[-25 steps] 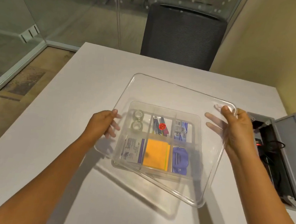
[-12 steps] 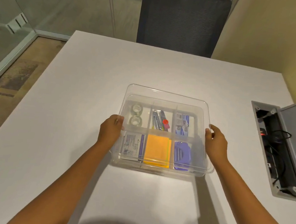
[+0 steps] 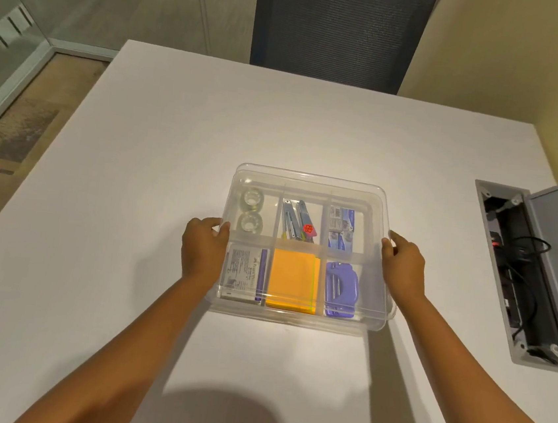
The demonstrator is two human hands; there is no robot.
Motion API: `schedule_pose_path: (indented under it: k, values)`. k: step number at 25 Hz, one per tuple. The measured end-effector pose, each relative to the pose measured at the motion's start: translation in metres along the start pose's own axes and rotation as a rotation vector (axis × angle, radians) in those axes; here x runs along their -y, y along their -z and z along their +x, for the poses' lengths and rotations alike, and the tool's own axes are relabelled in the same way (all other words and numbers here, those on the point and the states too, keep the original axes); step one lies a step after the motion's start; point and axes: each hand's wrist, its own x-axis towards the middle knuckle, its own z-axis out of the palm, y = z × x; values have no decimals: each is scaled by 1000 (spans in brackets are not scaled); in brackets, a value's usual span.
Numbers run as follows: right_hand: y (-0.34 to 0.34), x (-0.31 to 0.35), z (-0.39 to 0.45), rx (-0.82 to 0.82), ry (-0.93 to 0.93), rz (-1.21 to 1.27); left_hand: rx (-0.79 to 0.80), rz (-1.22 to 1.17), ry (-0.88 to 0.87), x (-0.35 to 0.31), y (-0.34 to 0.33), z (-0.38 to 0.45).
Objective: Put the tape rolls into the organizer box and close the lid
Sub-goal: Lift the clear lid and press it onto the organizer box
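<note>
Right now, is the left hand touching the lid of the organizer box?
Touching. The head view shows the left hand pressed against the left edge of the clear lid, fingertips over its rim.

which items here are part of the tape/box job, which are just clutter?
Job:
tape rolls, far-left compartment
organizer box
clear lid, on the box
left hand and right hand, at the lid's sides

Not the job:
orange sticky notes
purple hole punch
open cable hatch
chair
</note>
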Motion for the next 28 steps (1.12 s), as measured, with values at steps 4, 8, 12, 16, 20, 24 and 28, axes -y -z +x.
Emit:
schedule_pose_path:
  k: [4,8,12,16,20,24,28]
  values:
    - [-7,-12,-9,-17,5,-23,-18,17,-12,9,2,-6]
    - [-10,-14,-27,-31,14,-28,-19,84,-47,18,1,-12]
    - [-15,-15,-42,-19,-19,43,15,166,-72,22,-3,-17]
    - [-19,-17,-42,-25,-32,50,3,225,-113,28,-6,-21]
    - [-20,-18,-41,-39,-33,55,-6,267,-126,33,-9,-18]
    - [-20,-22,-39,-33,-29,23,-22,189,-126,33,-10,-15]
    - [-12,-10,-21,-66,10,-197,-32,232,-283,26,-10,3]
